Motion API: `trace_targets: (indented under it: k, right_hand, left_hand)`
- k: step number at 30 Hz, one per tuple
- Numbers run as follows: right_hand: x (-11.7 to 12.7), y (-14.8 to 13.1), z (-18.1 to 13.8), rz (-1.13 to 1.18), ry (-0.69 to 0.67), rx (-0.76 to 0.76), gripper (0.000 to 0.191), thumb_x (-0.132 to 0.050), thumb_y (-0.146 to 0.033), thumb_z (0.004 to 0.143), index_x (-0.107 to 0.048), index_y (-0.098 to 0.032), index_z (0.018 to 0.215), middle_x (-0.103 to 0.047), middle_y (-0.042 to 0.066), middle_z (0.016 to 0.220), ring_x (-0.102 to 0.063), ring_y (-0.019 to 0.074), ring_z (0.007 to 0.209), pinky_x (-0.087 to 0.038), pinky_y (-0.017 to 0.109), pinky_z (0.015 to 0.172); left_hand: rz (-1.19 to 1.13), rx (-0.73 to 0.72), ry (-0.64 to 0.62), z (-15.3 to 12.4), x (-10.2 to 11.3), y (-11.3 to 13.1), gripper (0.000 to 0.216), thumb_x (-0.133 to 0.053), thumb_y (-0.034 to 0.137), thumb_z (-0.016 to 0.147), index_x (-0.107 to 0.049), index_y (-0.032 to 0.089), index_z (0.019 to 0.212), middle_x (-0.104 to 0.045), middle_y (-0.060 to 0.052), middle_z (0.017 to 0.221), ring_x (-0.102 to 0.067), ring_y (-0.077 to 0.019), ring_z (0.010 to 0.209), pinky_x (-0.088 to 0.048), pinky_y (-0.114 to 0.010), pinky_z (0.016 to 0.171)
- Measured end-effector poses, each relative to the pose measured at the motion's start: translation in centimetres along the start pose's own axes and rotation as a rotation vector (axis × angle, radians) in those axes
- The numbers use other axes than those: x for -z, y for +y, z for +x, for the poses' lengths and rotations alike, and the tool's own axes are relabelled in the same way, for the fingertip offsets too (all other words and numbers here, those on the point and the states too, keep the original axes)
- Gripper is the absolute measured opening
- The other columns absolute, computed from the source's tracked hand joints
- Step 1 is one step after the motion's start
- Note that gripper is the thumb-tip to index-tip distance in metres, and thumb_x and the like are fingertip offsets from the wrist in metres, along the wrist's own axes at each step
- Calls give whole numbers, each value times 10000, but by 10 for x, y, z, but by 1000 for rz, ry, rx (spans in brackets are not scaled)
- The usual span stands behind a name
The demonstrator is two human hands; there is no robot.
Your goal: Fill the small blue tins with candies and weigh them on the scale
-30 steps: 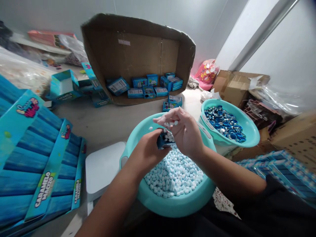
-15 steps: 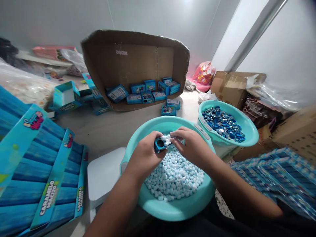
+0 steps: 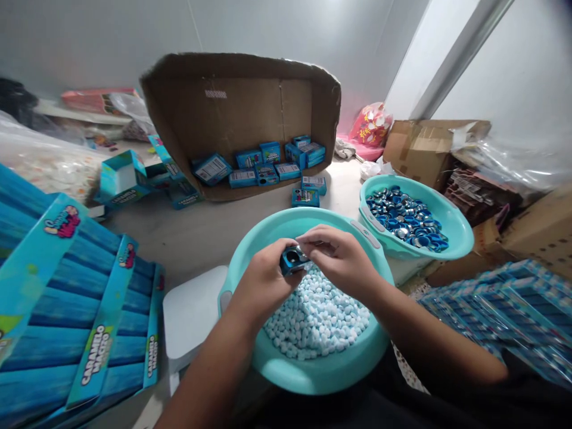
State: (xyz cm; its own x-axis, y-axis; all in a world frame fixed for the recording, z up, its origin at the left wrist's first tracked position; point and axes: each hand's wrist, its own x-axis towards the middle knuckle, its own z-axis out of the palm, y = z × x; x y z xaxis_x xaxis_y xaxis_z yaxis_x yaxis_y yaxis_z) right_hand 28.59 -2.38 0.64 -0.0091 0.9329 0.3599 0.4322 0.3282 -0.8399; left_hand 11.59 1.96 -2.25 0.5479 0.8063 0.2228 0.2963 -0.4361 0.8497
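My left hand [image 3: 268, 277] is closed around a small blue candy box [image 3: 292, 260] with a round dark hole in its near face. My right hand [image 3: 339, 256] is curled over the far end of that box, thumb and fingers drawn together. What those fingers pinch, if anything, is hidden; a bit of shiny silver shows beside them. Both hands are above a turquoise tub [image 3: 286, 372], which holds a heap of small pale blue and white candies [image 3: 319, 322].
A second turquoise tub [image 3: 460, 232] of blue and silver round caps stands right. Behind, a tipped carton [image 3: 250, 107] holds several blue boxes. Display boxes [image 3: 84, 298] fill the left, beside a white stool-like surface [image 3: 194, 310]. Wrapped packs [image 3: 504, 310] lie at lower right.
The white candies seen on the box between my hands are out of sight now. My right hand has shifted slightly left over the box. The view has turned a little.
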Motion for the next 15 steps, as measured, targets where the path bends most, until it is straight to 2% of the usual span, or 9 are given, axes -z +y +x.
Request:
trace_targets:
  k: [3, 7, 11, 15]
  right_hand:
    - [3, 3, -1, -115, 39, 9, 146, -604, -96, 876, -728, -150, 931, -685, 66, 922, -654, 167, 857, -525, 300, 765]
    - [-1, 6, -3, -207, -65, 26, 175, -574, -89, 893, -732, -156, 927, -682, 63, 924, -635, 162, 831, -508, 308, 740]
    - [-4, 8, -2, 13, -62, -34, 152, -623, -120, 870, -699, -157, 996, -687, 52, 930, -654, 155, 843, -541, 293, 752]
    - [-8, 10, -3, 220, -7, -87, 98, -677, -196, 862, -675, -162, 954, -699, 46, 892, -671, 159, 846, -558, 300, 776]
  left_hand:
    - [21, -8, 16, 0, 1, 1, 327, -721, 116, 773, -636, 235, 1065, -698, 29, 971, -644, -157, 870, -460, -265, 770]
    - [32, -5, -47, -1, 0, 0, 272, -699, 121, 792, -633, 233, 1031, -686, 39, 913, -632, -143, 816, -450, -251, 718]
    - [24, 28, -6, 1, -1, -2, 295, -722, 156, 777, -619, 233, 1043, -691, 33, 938, -641, -150, 818, -462, -252, 714]
    - [19, 31, 0, 0, -2, -3, 355, -745, 172, 756, -623, 240, 1083, -700, 19, 998, -657, -168, 868, -478, -268, 759]
